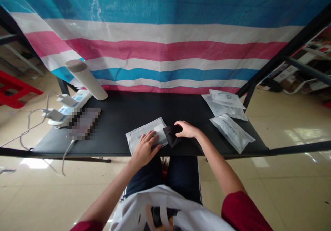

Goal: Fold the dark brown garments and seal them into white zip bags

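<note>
A frosted plastic pouch with printed letters lies flat on the black tabletop in front of me. My left hand rests on it with the fingers stretched out over its surface. At the right end of the pouch is a folded piece of black cloth. My right hand pinches the cloth's upper right edge between thumb and fingers. Whether part of the cloth is still inside the pouch I cannot tell.
Several similar frosted pouches lie at the right of the black table. On the left are a phone on a cable, a power strip with plugs and a white bottle. A striped plastic sheet hangs behind.
</note>
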`<state>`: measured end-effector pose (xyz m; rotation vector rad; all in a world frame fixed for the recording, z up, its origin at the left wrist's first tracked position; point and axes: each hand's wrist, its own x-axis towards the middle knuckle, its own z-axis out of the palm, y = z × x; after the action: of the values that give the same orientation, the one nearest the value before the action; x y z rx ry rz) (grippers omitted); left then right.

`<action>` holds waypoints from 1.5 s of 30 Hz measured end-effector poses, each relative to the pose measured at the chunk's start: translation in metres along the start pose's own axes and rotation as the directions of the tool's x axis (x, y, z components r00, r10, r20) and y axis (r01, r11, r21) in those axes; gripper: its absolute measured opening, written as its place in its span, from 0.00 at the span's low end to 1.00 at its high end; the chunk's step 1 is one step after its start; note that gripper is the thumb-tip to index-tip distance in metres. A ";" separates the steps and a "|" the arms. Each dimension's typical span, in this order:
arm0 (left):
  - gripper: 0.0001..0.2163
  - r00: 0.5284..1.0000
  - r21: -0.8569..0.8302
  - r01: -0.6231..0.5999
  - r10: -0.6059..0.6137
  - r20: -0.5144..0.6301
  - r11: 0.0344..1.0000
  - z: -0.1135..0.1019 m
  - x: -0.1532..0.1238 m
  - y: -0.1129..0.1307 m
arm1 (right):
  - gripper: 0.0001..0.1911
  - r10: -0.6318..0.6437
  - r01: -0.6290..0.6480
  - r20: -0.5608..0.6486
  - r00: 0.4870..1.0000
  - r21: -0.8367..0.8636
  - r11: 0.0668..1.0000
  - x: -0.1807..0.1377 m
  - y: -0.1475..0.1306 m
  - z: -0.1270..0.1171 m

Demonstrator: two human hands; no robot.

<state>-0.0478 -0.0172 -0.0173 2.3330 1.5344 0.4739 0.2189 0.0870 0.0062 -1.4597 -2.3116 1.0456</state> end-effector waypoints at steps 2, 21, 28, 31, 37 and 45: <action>0.22 1.000 0.000 0.003 -0.003 -0.009 1.000 0.001 0.002 -0.001 | 0.25 0.021 -0.021 -0.003 1.000 -0.022 1.000 -0.006 0.001 0.004; 0.27 0.995 0.093 0.095 -0.091 -0.047 0.991 -0.012 0.042 -0.039 | 0.24 -0.020 0.019 -0.086 0.996 -0.017 1.000 -0.023 0.005 0.023; 0.13 0.998 -0.007 0.060 -0.060 -0.033 0.998 -0.019 0.037 -0.035 | 0.22 0.003 0.151 -0.347 0.938 0.415 0.897 -0.034 0.010 0.033; 0.09 0.999 0.007 0.036 -0.036 -0.032 0.999 -0.018 0.038 -0.030 | 0.27 0.052 0.165 -0.447 0.893 0.434 0.886 -0.030 0.007 0.034; 0.07 0.996 -0.019 0.027 -0.028 -0.082 0.999 -0.010 0.042 -0.031 | 0.35 0.084 0.185 -0.592 0.801 0.379 0.907 -0.020 -0.004 0.039; 0.08 0.995 -0.001 -0.038 0.038 -0.089 0.999 -0.013 0.048 -0.033 | 0.16 0.096 0.220 -0.523 0.847 0.508 0.833 -0.022 0.002 0.056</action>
<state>-0.0622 0.0404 -0.0146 2.3720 1.5290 0.5963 0.2018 0.0439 -0.0313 -1.2137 -1.4849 1.0084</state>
